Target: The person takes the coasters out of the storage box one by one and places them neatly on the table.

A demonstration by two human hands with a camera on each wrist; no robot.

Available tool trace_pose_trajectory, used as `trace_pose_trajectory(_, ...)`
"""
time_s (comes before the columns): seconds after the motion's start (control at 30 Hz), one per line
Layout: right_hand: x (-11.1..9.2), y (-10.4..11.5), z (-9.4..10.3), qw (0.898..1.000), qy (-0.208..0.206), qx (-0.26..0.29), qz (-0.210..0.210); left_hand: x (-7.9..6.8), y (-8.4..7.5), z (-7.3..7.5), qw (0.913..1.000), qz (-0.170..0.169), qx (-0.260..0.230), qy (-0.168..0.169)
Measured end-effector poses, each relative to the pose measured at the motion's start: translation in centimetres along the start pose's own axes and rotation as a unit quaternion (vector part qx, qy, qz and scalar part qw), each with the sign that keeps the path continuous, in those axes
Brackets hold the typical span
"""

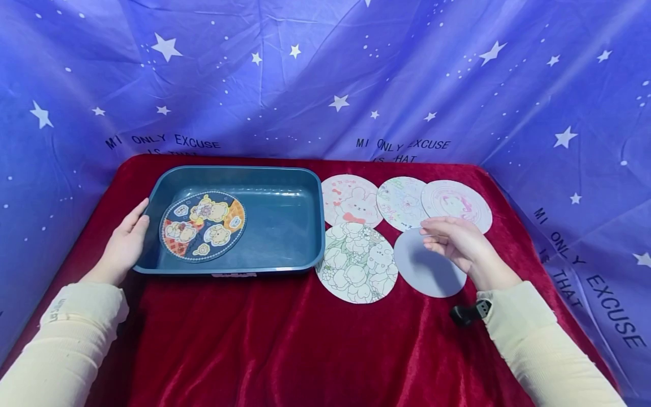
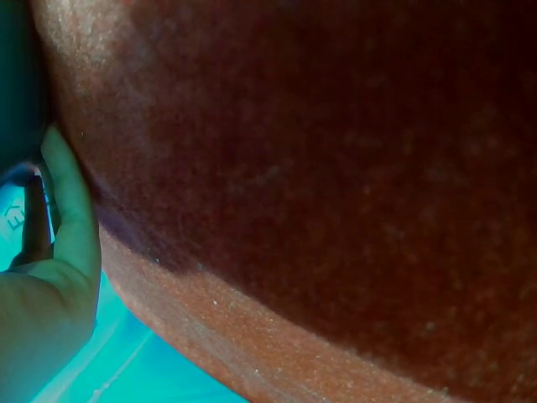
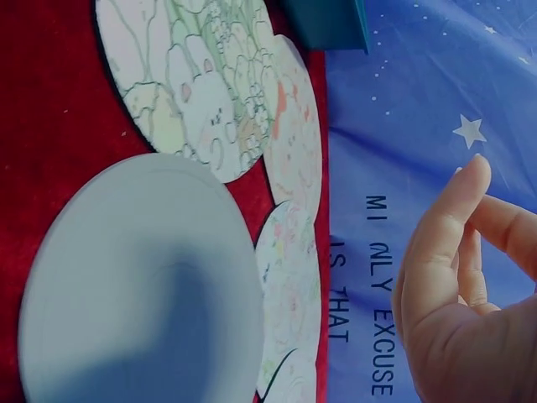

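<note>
My left hand [image 1: 121, 247] rests against the outer left side of a dark teal plastic bin [image 1: 280, 195], its fingers fairly straight along the wall. Inside the bin, toward the left, a dark round coaster [image 1: 220, 234] with cartoon bears leans on the wall. My right hand [image 1: 465, 249], empty and with fingers loosely bent, hovers over a plain pale grey round coaster [image 1: 447, 282]. Left of that one lies a coaster with green line-drawn flowers and a rabbit [image 1: 358, 265]. In the right wrist view the right hand's thumb and fingertips [image 3: 470, 180] stand apart with nothing between them.
Behind lie a pink rabbit coaster [image 1: 351, 200], a pale floral coaster [image 1: 400, 198] and a pink-patterned coaster [image 1: 460, 198], the last two overlapping. Red velvet cloth [image 1: 285, 339] covers the table. A blue starry curtain [image 1: 325, 73] hangs around its back and sides.
</note>
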State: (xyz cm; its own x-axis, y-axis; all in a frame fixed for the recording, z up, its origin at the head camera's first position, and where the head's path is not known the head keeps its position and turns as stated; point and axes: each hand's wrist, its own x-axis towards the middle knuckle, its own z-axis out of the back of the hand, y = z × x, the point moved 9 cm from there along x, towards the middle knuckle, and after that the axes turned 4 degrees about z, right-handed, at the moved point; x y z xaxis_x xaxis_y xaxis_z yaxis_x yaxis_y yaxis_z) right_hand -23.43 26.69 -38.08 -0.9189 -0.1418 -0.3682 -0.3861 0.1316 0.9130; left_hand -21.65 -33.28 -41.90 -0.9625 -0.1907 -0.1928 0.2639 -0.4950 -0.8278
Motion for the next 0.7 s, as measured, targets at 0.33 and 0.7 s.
trace_pose_trajectory(0.33,0.4,1.0,-1.2,1.000,0.001,0.000,0.009,0.1,0.3,0.0,1.0000,0.003,-0.002,0.001)
trace_pose_trajectory(0.7,0.7,1.6,-2.3,1.000,0.012,0.006,0.022,0.2,0.4,0.0,1.0000,0.003,-0.002,0.002)
